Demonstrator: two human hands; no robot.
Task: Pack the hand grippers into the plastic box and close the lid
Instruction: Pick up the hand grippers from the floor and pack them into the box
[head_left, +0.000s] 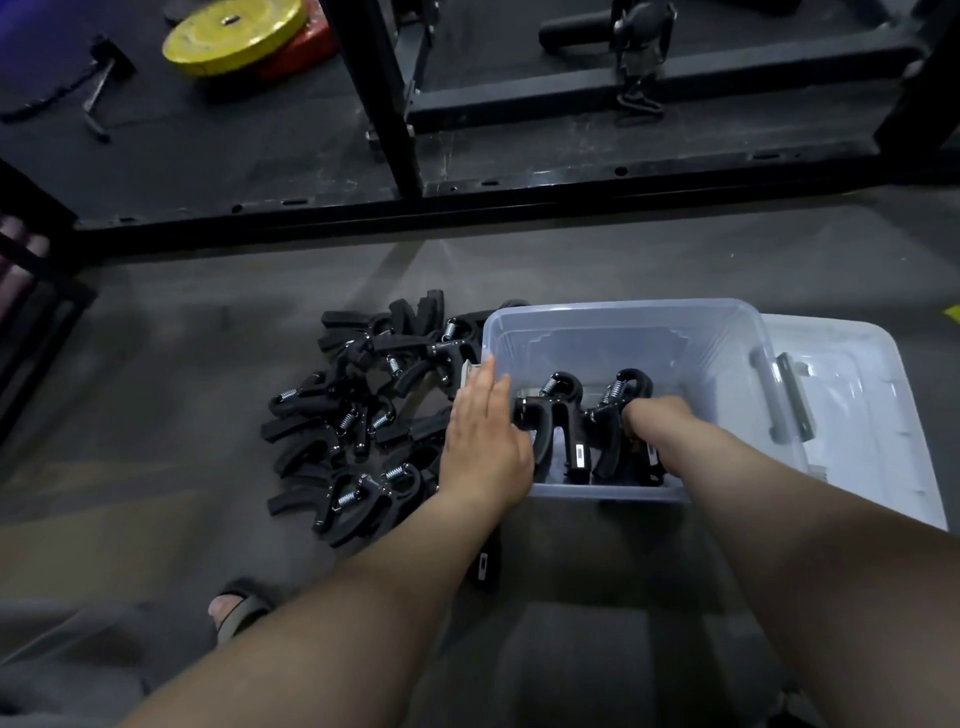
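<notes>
We're in a gym, no question. Up at eleven o'clock a round yellow weight plate (234, 34) lies on a red plate (311, 41). A black steel rack frame (397, 104) fills twelve o'clock, standing on dark rubber matting (234, 156). At one o'clock there's a black padded roller attachment (576, 28). Toward nine o'clock, black spring-loaded hand grippers (358, 415) are heaped on the grey concrete floor (171, 364).

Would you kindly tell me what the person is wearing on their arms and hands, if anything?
Nothing shows. The left hand and the right hand are ungloved, with no watch or band at either wrist. Both arms are uncovered down to the frame's edge, so no sleeve is in view. The right hand's fingers are hidden, so rings there cannot be judged.
</notes>
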